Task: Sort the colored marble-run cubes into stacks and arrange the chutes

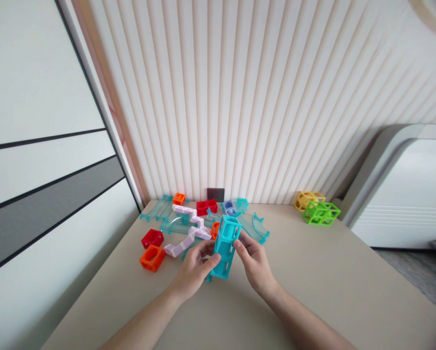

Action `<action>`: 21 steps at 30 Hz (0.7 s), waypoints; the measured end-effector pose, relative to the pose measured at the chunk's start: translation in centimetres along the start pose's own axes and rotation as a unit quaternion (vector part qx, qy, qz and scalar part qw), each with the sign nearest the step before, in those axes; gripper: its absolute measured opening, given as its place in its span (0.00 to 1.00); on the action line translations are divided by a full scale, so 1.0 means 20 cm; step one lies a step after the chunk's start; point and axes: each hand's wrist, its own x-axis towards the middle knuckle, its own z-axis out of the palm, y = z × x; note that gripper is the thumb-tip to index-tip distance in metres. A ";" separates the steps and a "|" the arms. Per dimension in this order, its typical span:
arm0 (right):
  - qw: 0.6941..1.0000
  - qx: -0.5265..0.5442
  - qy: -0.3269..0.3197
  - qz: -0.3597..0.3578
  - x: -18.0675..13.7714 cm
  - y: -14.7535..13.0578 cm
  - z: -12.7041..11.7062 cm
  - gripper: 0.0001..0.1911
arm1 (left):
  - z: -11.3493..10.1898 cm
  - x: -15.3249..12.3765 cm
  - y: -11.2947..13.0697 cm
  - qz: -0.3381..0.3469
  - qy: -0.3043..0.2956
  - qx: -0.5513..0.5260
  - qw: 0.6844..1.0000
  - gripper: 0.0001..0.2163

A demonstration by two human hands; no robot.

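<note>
A stack of turquoise open-frame cube blocks (225, 248) stands tilted between my two hands above the table. My left hand (196, 266) grips its lower left side, the thumb lying across the front. On the other side my right hand (253, 262) holds the upper right edge, thumb in front and fingers behind. Just behind the stack an orange block (215, 230) is partly hidden. A lilac and white jointed snake puzzle (194, 233) lies zigzag beyond my left hand. Clear teal track pieces (179, 223) spread around it.
Red (152, 238) and orange (152, 258) blocks sit at the left. Near the wall are another orange block (179, 199), red blocks (206, 207) and a blue-violet block (229, 208). Yellow (307, 200) and green (321, 214) frame blocks stand at the table's (334, 277) far right. A black wall socket (215, 195) is behind.
</note>
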 end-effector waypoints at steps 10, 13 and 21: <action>0.999 -0.012 -0.027 0.019 0.00 0.03 -0.01 0.23 | 0.00 0.00 -0.01 -0.003 0.019 0.000 1.000 0.18; 0.999 -0.020 -0.027 0.018 0.00 0.04 -0.01 0.22 | 0.00 0.00 0.01 0.006 0.008 0.031 0.999 0.19; 0.997 -0.050 -0.040 0.043 -0.03 0.06 0.01 0.23 | -0.01 0.01 0.08 0.034 0.061 0.055 0.996 0.19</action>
